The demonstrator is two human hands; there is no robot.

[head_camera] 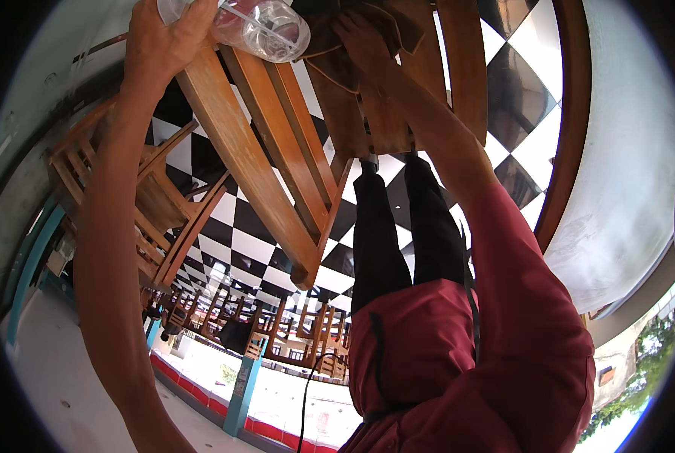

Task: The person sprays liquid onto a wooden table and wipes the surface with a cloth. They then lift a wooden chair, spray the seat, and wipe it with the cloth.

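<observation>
My left hand [170, 39], at the upper left, is closed around the neck end of a clear plastic bottle [275, 34]. A thin tube runs inside the bottle, and part of it looks reddish; its top is hidden by my fingers and the picture's edge. My right hand [363, 39] presses a dark brown cloth [391, 25] with a lighter edge onto the broad wooden slats [391, 122] of a bench. Some of my right fingers are lost in the dark folds. Beside the bottle, long wooden rails [247, 153] slope down from the bench.
My legs [380, 232] stand close to the bench's slat ends. Black and white checkered tiles [247, 243] cover the floor. A wooden chair [162, 198] stands at the left, and a curved wooden edge [575, 113] at the right. Several chairs and tables [292, 328] fill the background, near a blue post [244, 390].
</observation>
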